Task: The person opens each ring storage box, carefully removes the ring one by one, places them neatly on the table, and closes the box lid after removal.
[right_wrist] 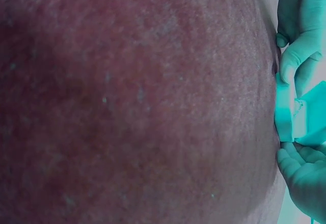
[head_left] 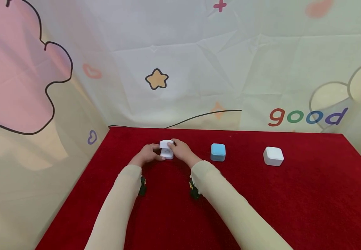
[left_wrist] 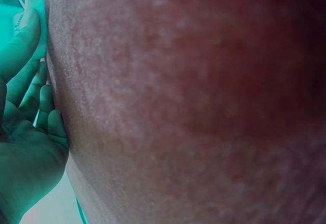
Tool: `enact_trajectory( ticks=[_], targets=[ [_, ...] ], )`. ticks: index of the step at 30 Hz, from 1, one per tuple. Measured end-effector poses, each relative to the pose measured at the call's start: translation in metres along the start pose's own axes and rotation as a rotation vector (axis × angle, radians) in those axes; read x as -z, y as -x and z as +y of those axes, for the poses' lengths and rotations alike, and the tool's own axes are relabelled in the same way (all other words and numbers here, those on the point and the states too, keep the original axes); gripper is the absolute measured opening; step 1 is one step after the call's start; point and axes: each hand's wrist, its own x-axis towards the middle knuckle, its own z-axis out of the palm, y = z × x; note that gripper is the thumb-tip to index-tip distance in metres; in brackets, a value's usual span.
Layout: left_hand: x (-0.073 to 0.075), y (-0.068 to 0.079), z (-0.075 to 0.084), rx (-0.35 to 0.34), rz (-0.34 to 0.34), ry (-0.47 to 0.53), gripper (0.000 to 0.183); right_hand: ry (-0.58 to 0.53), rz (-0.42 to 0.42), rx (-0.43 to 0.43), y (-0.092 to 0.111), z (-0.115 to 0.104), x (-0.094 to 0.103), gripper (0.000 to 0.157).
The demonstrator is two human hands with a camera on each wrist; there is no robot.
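Note:
A small white jewelry box [head_left: 167,153] stands on the red cloth with its lid [head_left: 165,143] raised. Inside it shows a small beaded-looking piece of jewelry [right_wrist: 299,105]. My left hand [head_left: 147,153] grips the box from the left, thumb on the front of the base, as the left wrist view also shows. From the right, my right hand [head_left: 183,151] holds the lid, its thumb on the lid's front. The other fingers of the right hand are partly hidden behind the box in the head view.
To the right of the hands sits a closed light blue box [head_left: 218,152], and farther right a closed white box [head_left: 273,156]. The red cloth [head_left: 308,201] covers the table. A printed curtain [head_left: 196,76] rises behind its far edge.

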Motion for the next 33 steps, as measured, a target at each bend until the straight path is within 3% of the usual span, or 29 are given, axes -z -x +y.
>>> enact_trajectory(
  ticks=[13,33],
  targets=[
    [0.002,0.002,0.001,0.029,0.002,0.009,0.064,-0.033,0.045,-0.014,-0.006,-0.001,-0.005,0.053],
    [0.000,0.002,0.000,0.040,0.005,0.036,0.061,-0.051,0.068,-0.065,-0.011,-0.004,-0.006,0.057]
  ],
)
